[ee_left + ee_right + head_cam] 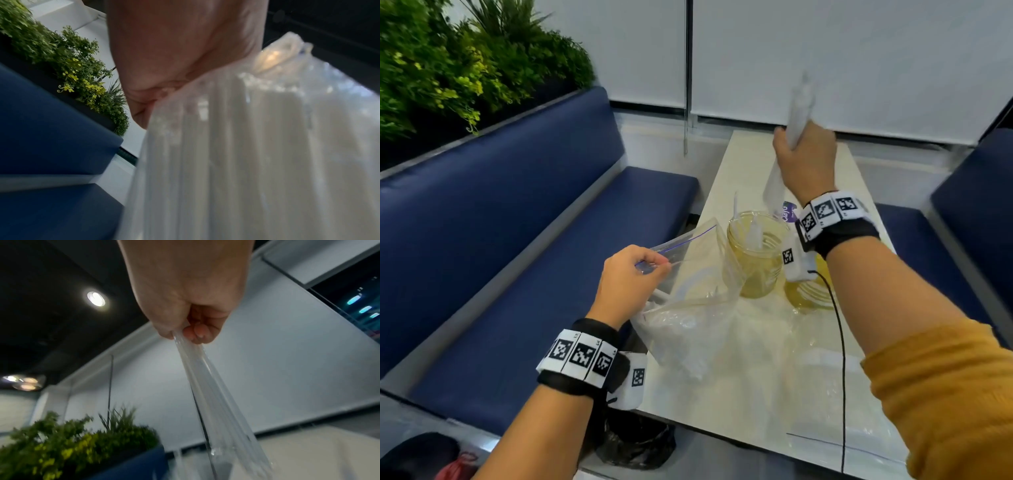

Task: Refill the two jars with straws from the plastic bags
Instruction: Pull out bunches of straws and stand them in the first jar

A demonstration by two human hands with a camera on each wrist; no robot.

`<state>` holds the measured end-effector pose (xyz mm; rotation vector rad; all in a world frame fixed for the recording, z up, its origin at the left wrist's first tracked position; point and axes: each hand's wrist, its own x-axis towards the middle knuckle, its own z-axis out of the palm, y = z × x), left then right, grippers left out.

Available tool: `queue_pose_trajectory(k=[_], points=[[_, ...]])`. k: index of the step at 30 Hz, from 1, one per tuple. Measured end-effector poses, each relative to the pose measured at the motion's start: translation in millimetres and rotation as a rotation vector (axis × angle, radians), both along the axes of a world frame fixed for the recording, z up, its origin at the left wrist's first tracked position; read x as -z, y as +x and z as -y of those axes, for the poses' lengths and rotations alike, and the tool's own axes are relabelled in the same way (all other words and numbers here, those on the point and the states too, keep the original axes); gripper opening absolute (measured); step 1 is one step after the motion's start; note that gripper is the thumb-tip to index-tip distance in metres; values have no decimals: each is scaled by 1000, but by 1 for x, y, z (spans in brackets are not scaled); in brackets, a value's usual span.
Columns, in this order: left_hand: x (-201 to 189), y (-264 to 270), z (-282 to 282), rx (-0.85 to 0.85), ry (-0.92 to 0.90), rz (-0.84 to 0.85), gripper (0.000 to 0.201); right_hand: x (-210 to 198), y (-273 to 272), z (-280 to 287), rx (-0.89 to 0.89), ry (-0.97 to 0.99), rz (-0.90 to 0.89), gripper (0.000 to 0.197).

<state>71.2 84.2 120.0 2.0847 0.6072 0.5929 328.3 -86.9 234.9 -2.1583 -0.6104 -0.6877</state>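
Two clear glass jars stand on the pale table point(750, 161): one jar point(756, 253) holds a few white straws, the other jar point(808, 291) is partly hidden behind my right wrist. My right hand point(803, 154) is raised above them and grips a bundle of white wrapped straws point(796, 113), also seen as the straws point(205, 386) hanging from my curled fingers point(197, 332). My left hand point(630, 277) pinches the top edge of a clear zip bag point(688, 301) holding more straws point(246, 162), at the table's left edge.
A second clear bag point(822, 411) lies flat on the near table. Blue bench seats point(517, 240) flank the table, with green plants point(448, 68) behind the left one. A black bag point(637, 445) sits on the floor below. A purple-printed item point(787, 212) lies behind the jars.
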Motion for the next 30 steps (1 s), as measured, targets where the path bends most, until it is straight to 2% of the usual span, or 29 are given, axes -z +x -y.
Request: queue_pose_trajectory(k=[6,9,11,14,19,22,25,26,28,30], points=[[-6,-4,-1,8,4,-12,4,76,12,-3,68,-198,-345,45],[-9,-5,0,18,-3,-6,5,90,9,-1,82,-305,-483,53],[-11,-4,0,27,-1,-7,5,91,8,2,100,-308,-536,55],[-17,-6,2,74,13,-29,10,85,6,7,146,-267,-504,61],[-35,-9,1,219,38,-119,40,47,-9,13,180,-322,-353,73],[-41,-8,-1,247,84,-129,49,16,-30,5,38,-277,-148,51],[-41,-9,2,205,121,-116,44,-11,-69,-11,-280,-230,-48,26],[-41,-9,2,189,131,-112,41,-17,-83,-16,-389,-292,-67,28],[-40,-9,2,167,140,-102,36,-22,-108,-24,-552,-572,-221,31],[-39,-10,1,150,142,-86,33,-11,-126,-32,-651,-929,-434,17]])
